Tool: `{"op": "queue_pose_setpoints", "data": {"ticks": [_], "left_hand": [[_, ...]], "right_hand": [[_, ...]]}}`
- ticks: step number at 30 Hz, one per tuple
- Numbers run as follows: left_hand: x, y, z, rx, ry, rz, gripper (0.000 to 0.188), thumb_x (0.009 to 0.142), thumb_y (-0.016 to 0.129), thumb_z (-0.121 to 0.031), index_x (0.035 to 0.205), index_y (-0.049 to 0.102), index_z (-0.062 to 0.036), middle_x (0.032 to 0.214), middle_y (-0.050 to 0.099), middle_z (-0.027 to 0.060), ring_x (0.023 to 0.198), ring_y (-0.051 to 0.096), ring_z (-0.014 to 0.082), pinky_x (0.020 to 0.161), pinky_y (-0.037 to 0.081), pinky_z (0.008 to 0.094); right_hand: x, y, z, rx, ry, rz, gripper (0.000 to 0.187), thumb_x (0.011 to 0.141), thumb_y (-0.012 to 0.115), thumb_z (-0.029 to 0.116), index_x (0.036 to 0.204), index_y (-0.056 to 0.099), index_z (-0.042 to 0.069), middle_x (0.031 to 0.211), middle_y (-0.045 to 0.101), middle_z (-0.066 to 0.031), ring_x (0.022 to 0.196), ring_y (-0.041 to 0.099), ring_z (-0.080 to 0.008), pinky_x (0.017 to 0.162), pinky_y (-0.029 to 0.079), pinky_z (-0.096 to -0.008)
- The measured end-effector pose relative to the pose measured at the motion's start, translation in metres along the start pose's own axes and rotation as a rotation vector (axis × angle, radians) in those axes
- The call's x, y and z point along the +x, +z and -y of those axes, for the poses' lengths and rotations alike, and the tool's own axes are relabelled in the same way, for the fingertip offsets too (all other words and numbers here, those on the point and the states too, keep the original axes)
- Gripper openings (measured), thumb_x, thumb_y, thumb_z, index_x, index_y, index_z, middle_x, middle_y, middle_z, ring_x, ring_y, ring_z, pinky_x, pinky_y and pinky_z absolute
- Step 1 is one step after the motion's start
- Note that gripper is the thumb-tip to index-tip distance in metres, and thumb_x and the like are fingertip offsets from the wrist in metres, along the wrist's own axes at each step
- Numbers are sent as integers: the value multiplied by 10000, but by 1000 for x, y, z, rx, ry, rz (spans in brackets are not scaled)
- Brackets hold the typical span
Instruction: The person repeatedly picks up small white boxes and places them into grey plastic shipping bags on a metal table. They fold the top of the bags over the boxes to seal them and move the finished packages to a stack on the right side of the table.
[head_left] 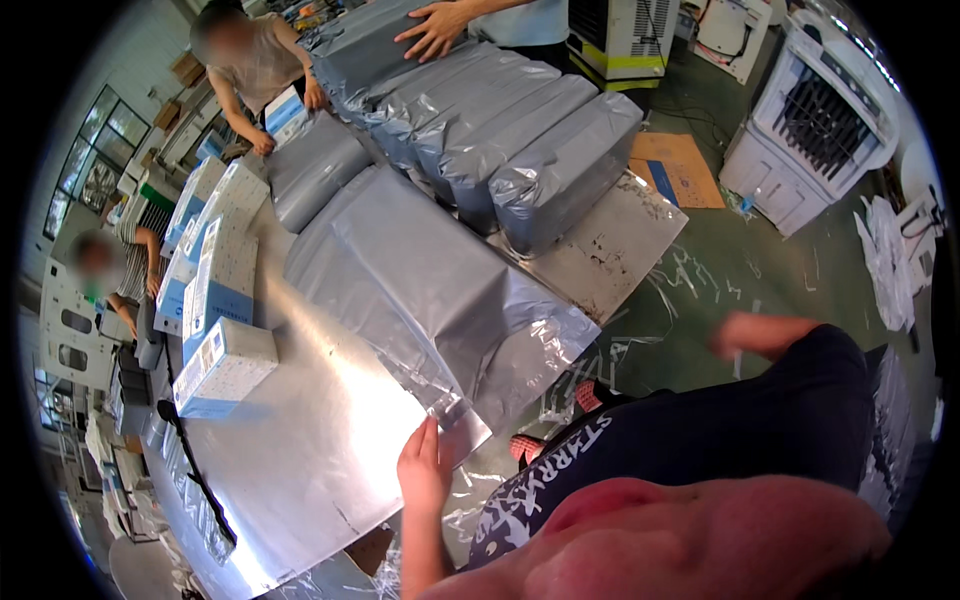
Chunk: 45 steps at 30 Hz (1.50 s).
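A large grey plastic mailing bag (400, 260), bulging around something boxy, lies on the metal table (300, 480) before me. Its loose, wrinkled end (540, 350) spreads over the table's near right edge. My left hand (425, 465) is at the bag's near corner, fingers straight and close together, fingertips touching the plastic. What is inside the bag is hidden. My right hand (738, 335) is out to the right above the floor, away from the bag; motion smears its fingers, and I cannot make out anything in it.
Several filled grey bags (570, 170) stand in a row beyond. White-and-blue boxes (228, 365) line the table's left side. Two people work at the far left; another person's hand (435, 28) rests on a far bag. An air cooler (815, 120) and plastic strips (690, 275) are right.
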<state>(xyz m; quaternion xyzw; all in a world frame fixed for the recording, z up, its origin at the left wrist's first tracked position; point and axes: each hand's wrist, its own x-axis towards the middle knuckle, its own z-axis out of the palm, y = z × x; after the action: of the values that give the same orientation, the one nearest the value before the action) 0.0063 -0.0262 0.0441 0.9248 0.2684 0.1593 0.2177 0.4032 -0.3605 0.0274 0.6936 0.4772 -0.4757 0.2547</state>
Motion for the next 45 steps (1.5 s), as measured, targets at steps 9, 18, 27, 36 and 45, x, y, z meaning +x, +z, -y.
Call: {"op": "queue_pose_setpoints", "data": {"ticks": [9, 18, 27, 36, 45], "left_hand": [[76, 30, -19, 100, 390, 165, 335, 765, 584, -160, 1091, 630, -99, 1215, 568, 69, 1175, 496, 298, 1066, 234, 498], [22, 120, 4, -1583, -956, -177, 260, 838, 567, -141, 1049, 544, 11, 856, 607, 85, 725, 585, 232, 703, 469, 322], [89, 46, -42, -744, -24, -223, 773, 693, 705, -246, 1341, 378, 18, 1412, 299, 227, 1311, 288, 359, 1063, 246, 418], [243, 3, -179, 62, 989, 88, 586, 629, 752, -226, 1189, 579, -249, 1362, 435, 40, 1249, 365, 377, 903, 413, 493], [314, -112, 85, 571, 219, -592, 530, 682, 733, -210, 1180, 555, -177, 1242, 509, 111, 1132, 488, 302, 898, 383, 488]], "right_hand": [[44, -176, 92, -730, -641, -768, 201, 825, 553, 227, 985, 641, 142, 1102, 620, -82, 1210, 464, -262, 995, 350, -447], [120, -101, 133, 1072, -370, -1209, 319, 872, 608, 201, 1118, 499, 31, 971, 593, -174, 777, 608, -294, 729, 483, -354], [45, -164, 174, 1483, -1175, -888, 836, 809, 616, 68, 1446, 81, -9, 1490, 195, -158, 1386, 145, -215, 1122, 123, -330], [-9, -84, 51, 482, -1, -659, 317, 835, 605, 250, 1122, 616, 117, 1024, 650, -128, 943, 618, -291, 830, 476, -372], [57, -175, 24, 613, 73, -680, 401, 779, 640, 374, 1067, 654, 94, 1015, 649, -138, 952, 609, -312, 821, 476, -386]]}}
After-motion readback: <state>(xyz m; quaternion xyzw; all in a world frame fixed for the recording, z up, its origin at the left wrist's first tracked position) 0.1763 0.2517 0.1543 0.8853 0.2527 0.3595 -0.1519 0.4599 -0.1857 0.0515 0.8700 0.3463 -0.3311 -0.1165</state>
